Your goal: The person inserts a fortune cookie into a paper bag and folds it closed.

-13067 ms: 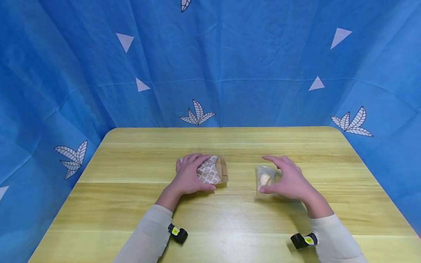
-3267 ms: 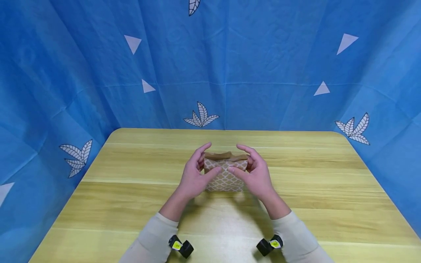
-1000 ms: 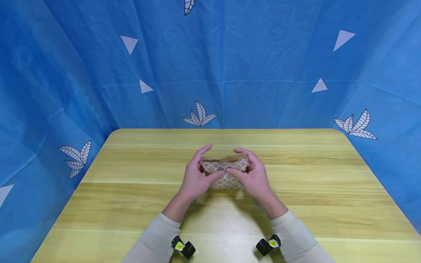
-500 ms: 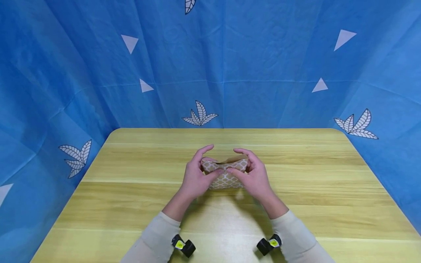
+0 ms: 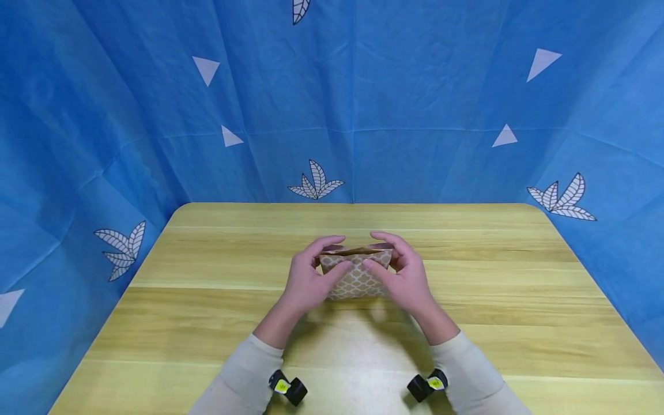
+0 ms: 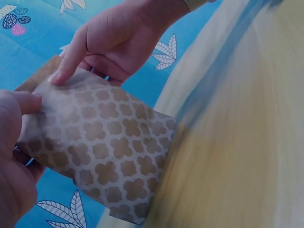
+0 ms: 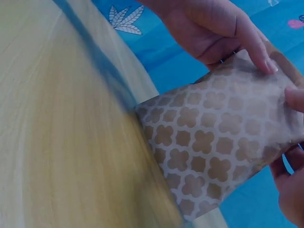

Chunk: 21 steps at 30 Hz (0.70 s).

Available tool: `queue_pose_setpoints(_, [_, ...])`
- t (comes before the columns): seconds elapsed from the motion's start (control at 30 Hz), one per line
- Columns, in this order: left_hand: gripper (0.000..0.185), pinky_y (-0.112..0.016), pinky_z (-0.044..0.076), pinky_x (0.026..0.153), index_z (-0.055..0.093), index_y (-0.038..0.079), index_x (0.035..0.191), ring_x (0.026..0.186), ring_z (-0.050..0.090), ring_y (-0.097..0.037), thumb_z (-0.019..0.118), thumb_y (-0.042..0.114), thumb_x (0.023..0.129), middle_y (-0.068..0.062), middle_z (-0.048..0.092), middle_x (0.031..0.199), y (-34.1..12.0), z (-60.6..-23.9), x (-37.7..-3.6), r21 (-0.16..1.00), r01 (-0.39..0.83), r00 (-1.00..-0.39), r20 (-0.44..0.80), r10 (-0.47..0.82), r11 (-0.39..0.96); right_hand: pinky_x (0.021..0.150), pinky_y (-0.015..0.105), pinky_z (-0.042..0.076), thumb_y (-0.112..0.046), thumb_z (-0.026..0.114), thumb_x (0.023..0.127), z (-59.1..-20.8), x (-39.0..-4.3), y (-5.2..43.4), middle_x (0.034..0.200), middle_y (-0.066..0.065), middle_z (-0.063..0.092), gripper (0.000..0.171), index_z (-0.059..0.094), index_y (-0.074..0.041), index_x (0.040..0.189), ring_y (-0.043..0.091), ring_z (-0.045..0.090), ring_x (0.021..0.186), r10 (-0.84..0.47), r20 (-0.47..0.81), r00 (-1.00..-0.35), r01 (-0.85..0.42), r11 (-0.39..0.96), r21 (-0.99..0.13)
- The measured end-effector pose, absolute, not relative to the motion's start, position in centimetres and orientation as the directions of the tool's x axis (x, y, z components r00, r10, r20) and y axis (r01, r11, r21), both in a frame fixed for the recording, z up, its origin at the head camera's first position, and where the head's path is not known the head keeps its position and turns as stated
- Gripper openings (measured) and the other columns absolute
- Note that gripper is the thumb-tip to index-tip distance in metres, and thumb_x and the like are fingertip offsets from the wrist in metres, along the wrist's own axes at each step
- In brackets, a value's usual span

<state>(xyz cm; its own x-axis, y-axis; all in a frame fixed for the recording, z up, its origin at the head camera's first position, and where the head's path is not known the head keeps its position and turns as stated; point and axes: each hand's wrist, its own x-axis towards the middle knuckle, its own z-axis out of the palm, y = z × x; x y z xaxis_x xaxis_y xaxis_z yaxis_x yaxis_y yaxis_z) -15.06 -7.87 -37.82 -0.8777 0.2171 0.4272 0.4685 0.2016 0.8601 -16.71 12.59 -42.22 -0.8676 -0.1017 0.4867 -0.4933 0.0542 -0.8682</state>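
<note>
A brown paper bag (image 5: pixel 358 286) with a white quatrefoil pattern stands upright between my hands at the middle of the table. Its mouth gapes slightly along the top, and the inside is hidden. My left hand (image 5: pixel 306 280) grips the upper left side, thumb across the front and fingers behind. On the other side my right hand (image 5: pixel 411 280) pinches the upper right the same way. The thumbs are a little apart on the bag front (image 6: pixel 114 137), seen in the left wrist view. In the right wrist view the bag's lower edge (image 7: pixel 164 166) is close to the tabletop.
The wood-grain table (image 5: pixel 207 323) spreads around the bag on all sides. A blue curtain (image 5: pixel 415 86) with white leaves and triangles hangs behind and beside it. Small black cameras (image 5: pixel 287 388) are worn at both wrists.
Earlier the bag lay under my left hand and a clear packet was by my right; the packet is now out of sight. Lately my thumbs have moved apart and the bag's mouth has straightened.
</note>
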Motion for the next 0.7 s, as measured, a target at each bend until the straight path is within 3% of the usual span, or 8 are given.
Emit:
queue_pose_setpoints(0.1, [0.038, -0.028, 0.047, 0.062, 0.065, -0.001, 0.123, 0.088, 0.066, -0.025, 0.073, -0.007, 0.087, -0.016, 0.071, 0.108, -7.84, -37.67, -15.13, 0.823, 0.536, -0.839, 0.497, 0.221, 0.187, 0.056, 0.022, 0.045, 0.017, 0.069, 0.084, -42.14, -16.81, 12.55, 0.108, 0.024, 0.068, 0.045, 0.061, 0.006, 0.127, 0.012, 0.057, 0.066, -0.086, 0.545, -0.834, -0.549, 0.042, -0.834])
queue_pose_setpoints(0.23, [0.032, -0.032, 0.056, 0.075, 0.068, -0.005, 0.115, 0.095, 0.068, -0.030, 0.071, -0.012, 0.084, -0.019, 0.072, 0.105, -7.74, -37.54, -15.21, 0.770, 0.617, -0.783, 0.580, 0.226, 0.164, 0.061, 0.022, 0.049, 0.021, 0.068, 0.082, -42.08, -16.78, 12.51, 0.104, 0.023, 0.068, 0.035, 0.065, 0.008, 0.115, 0.012, 0.064, 0.074, -0.075, 0.589, -0.804, -0.593, 0.033, -0.805])
queue_pose_setpoints(0.33, [0.025, -0.037, 0.056, 0.082, 0.071, -0.007, 0.107, 0.094, 0.069, -0.032, 0.071, -0.015, 0.083, -0.019, 0.072, 0.102, -7.69, -37.50, -15.27, 0.726, 0.671, -0.738, 0.633, 0.231, 0.153, 0.055, 0.023, 0.045, 0.022, 0.068, 0.082, -42.07, -16.69, 12.54, 0.102, 0.021, 0.067, 0.030, 0.067, 0.008, 0.108, 0.011, 0.059, 0.066, -0.078, 0.603, -0.794, -0.607, 0.049, -0.793])
queue_pose_setpoints(0.43, [0.022, -0.038, 0.057, 0.074, 0.073, -0.007, 0.100, 0.089, 0.069, -0.032, 0.070, -0.019, 0.081, -0.018, 0.072, 0.099, -7.70, -37.52, -15.30, 0.692, 0.706, -0.705, 0.668, 0.237, 0.149, 0.051, 0.023, 0.041, 0.022, 0.068, 0.081, -42.06, -16.57, 12.57, 0.098, 0.020, 0.067, 0.027, 0.067, 0.007, 0.104, 0.013, 0.054, 0.060, -0.087, 0.609, -0.789, -0.614, 0.071, -0.786])
queue_pose_setpoints(0.53, [0.024, -0.034, 0.056, 0.065, 0.074, -0.007, 0.096, 0.083, 0.068, -0.032, 0.066, -0.022, 0.080, -0.019, 0.072, 0.098, -7.75, -37.49, -15.25, 0.690, 0.710, -0.700, 0.671, 0.245, 0.140, 0.055, 0.024, 0.046, 0.024, 0.066, 0.081, -41.92, -16.47, 12.60, 0.097, 0.021, 0.069, 0.026, 0.067, 0.007, 0.100, 0.019, 0.063, 0.070, -0.106, 0.609, -0.786, -0.616, 0.059, -0.786])
queue_pose_setpoints(0.7, [0.025, -0.030, 0.055, 0.062, 0.075, -0.007, 0.093, 0.082, 0.067, -0.029, 0.064, -0.023, 0.078, -0.020, 0.071, 0.101, -7.85, -37.48, -15.09, 0.708, 0.686, -0.724, 0.642, 0.254, 0.167, 0.063, 0.024, 0.051, 0.021, 0.069, 0.081, -41.98, -16.34, 12.83, 0.103, 0.016, 0.072, 0.024, 0.070, 0.002, 0.096, 0.022, 0.068, 0.085, -0.133, 0.607, -0.784, -0.616, 0.036, -0.787])
